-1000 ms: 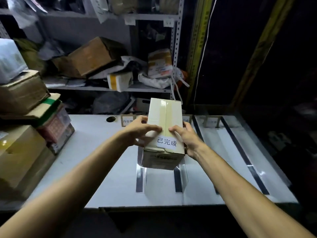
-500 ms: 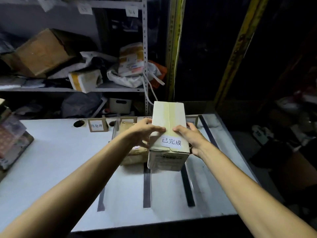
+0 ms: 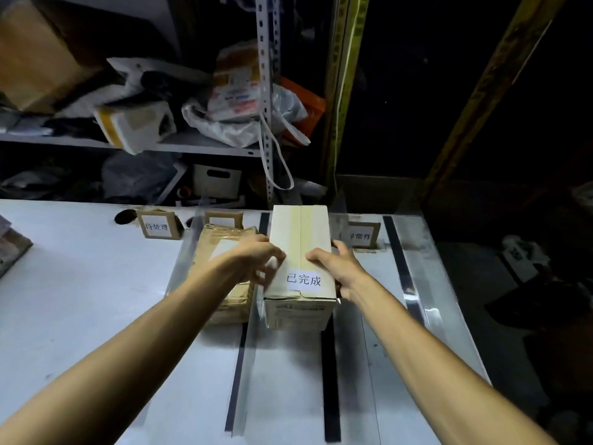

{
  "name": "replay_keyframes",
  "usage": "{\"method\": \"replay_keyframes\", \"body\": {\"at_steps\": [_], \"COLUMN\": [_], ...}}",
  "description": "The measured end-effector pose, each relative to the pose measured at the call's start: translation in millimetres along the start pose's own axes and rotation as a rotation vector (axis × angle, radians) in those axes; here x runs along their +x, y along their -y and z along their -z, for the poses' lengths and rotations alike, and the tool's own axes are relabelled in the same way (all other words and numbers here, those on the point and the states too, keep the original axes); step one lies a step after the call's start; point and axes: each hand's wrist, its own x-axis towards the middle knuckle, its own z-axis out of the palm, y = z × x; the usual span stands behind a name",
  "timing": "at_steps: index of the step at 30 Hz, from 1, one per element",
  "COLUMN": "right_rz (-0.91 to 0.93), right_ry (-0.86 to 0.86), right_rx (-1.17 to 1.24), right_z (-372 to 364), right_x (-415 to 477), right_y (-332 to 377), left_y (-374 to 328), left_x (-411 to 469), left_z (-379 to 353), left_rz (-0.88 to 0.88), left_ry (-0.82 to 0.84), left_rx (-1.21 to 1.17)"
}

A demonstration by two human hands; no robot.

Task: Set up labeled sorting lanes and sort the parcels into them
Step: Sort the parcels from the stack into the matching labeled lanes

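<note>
Head camera looks forward and down, close over the table (image 3: 80, 300).

Tabletop (image 3: 80, 300): open surface near side and far left. Passable lane in front of the pale box (image 3: 300, 239), between two black strips (image 3: 236, 380). Brown parcel (image 3: 208, 248) sits just beside the box on its left; the gap is narrow and taken by the left hand (image 3: 253, 261). Right hand (image 3: 337, 268) fills the box's right flank, with open lane beyond. Far edge is blocked by label stands (image 3: 157, 225), with a cluttered shelf (image 3: 192, 146) behind.
</note>
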Motion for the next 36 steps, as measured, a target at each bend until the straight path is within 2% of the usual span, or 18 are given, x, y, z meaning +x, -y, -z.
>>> {"method": "replay_keyframes", "body": {"at_steps": [5,16,20,27,30,36], "right_rz": [-0.067,-0.119,-0.096,0.001,0.081,0.164], "right_ry": [-0.030,-0.100,-0.101,-0.112,-0.044,0.158], "right_rx": [0.002,-0.027,-0.083,-0.166,-0.182,-0.267], "right_z": [-12.7,-17.2,-18.3,-8.5,-10.1,-30.1], "right_x": [40.4,57.9,42.1,-1.9,-22.1,-68.7], "right_y": [-24.7,-35.2,-27.1,-3.6,9.6,13.7], "left_y": [21.1,34.8,35.9,17.0,9.4,17.6], "left_x": [44.3,71.3,65.1,32.2,6.9,-59.8], "left_z": [-24.0,-24.0,-24.9,-21.3,-21.6,-22.6], "left_rz": [0.051,0.094,0.041,-0.084,-0.172,-0.254], "left_ry": [-0.019,0.003,-0.042,-0.106,-0.089,-0.020], "left_rx": [0.213,0.232,0.127,0.157,0.152,-0.052]}}
